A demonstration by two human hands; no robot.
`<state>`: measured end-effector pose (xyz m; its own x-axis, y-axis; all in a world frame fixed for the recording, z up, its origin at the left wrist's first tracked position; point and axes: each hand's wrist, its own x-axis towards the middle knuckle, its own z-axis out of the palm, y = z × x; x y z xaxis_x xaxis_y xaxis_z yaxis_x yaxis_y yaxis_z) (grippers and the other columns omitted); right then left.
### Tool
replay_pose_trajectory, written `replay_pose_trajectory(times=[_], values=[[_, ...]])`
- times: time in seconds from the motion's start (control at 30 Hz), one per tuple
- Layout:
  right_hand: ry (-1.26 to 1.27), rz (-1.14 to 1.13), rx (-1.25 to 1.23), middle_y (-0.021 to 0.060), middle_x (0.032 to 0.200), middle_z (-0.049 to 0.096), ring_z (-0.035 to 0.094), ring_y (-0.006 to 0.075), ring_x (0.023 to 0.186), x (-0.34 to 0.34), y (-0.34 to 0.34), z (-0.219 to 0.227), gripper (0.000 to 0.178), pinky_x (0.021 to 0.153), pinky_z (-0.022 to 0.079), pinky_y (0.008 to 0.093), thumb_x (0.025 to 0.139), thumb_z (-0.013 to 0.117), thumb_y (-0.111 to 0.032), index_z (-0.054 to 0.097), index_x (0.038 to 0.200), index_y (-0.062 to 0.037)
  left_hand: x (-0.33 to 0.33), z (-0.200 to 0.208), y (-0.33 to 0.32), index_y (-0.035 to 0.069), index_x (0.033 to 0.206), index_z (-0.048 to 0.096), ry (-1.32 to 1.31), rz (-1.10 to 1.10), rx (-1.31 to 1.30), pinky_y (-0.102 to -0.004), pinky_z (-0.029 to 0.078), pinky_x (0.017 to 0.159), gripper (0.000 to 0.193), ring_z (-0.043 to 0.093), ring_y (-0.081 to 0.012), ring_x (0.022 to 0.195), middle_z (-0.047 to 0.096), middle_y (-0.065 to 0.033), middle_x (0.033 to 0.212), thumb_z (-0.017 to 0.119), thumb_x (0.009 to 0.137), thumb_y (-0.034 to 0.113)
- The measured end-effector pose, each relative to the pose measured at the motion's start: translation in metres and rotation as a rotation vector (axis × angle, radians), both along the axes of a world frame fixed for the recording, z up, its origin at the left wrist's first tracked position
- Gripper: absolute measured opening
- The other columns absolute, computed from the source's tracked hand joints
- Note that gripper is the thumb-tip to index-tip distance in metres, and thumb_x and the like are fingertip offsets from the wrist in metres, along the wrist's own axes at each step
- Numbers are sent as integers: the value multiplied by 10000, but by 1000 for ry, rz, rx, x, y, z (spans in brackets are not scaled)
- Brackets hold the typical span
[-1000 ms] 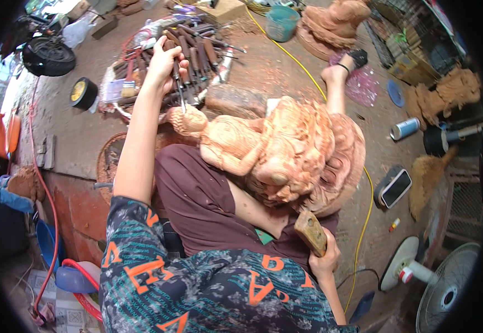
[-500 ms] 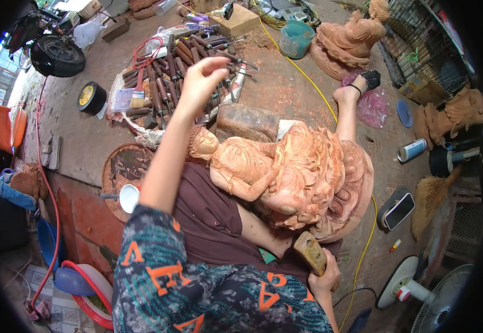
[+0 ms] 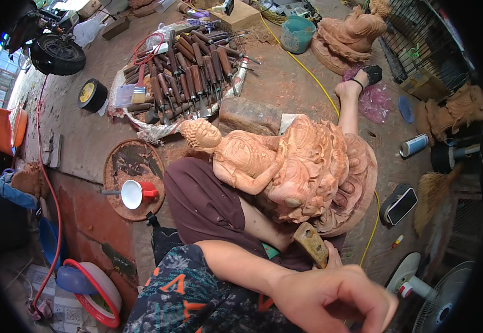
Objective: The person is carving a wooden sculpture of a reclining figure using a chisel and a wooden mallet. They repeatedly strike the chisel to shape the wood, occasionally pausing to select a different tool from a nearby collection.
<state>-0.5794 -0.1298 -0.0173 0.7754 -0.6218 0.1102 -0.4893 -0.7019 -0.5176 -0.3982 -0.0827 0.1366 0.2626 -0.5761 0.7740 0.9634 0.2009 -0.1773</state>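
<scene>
My left hand [image 3: 338,299] is raised large at the lower right, its fingers curled and partly cut off by the lower edge. Whatever they may hold is hidden. Behind it, my right hand [image 3: 333,257] is closed round a worn wooden mallet [image 3: 311,245] with dark hollows in its face, near my bent leg. A carved reddish wooden seated figure [image 3: 247,158] lies tilted back across my lap, its head to the left and its round petalled base [image 3: 358,183] to the right. Neither hand touches it.
Several wooden-handled chisels [image 3: 189,72] lie on a cloth, beside a paintbrush [image 3: 139,91]. A red-and-white mug [image 3: 132,195] sits on a round tray [image 3: 108,176]. A wood block [image 3: 247,119] stands behind the figure; a yellow cord [image 3: 322,91], phone [image 3: 401,206] and fan [image 3: 444,305] are right.
My left arm has swung from above the chisels down to the lower right, and its fingers have curled in. My right hand keeps the mallet in nearly the same spot.
</scene>
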Motion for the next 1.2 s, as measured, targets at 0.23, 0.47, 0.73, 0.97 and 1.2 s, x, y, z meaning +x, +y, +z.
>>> replay_pose_trajectory(times=[0.23, 0.47, 0.73, 0.97, 1.2], values=[[-8, 23, 40, 164, 775, 557, 560, 368, 691, 0, -1, -1, 467, 627, 452, 427, 635, 584, -6, 564, 1101, -32, 59, -18, 11, -23, 843, 611, -694, 105, 80, -302, 477, 675, 158, 607, -188, 733, 628, -91, 854, 651, 824, 129], [-23, 22, -4, 137, 769, 552, 557, 350, 689, 1, -2, 4, 446, 626, 452, 417, 644, 592, -12, 576, 1089, -41, 315, -129, -8, 14, 902, 669, -1814, 1383, 1743, -272, 481, 624, 177, 618, -122, 684, 650, -75, 720, 586, 843, 158], [1, 27, -17, 130, 765, 541, 548, 352, 690, 1, 0, 1, 467, 629, 448, 417, 642, 603, -25, 569, 1107, -55, 371, -228, -10, 45, 836, 711, -2539, 1198, 1931, -380, 522, 753, 174, 668, -300, 792, 671, -198, 831, 651, 713, 153], [-20, 26, 51, 135, 774, 543, 555, 352, 715, 5, 2, 4, 482, 650, 452, 420, 624, 602, -10, 568, 1103, -57, 387, -210, 20, 24, 1214, 500, -1063, 902, 2096, -237, 477, 469, 562, 600, -129, 574, 649, -97, 830, 743, 708, -4], [-12, -26, 208, 152, 922, 621, 606, 363, 867, 1, -12, 12, 502, 747, 485, 410, 617, 593, 28, 561, 1107, -78, 226, -102, 23, 24, 1389, 272, -699, 772, 1295, -206, 466, 600, 723, 574, -107, 701, 590, -57, 862, 680, 792, 52]])
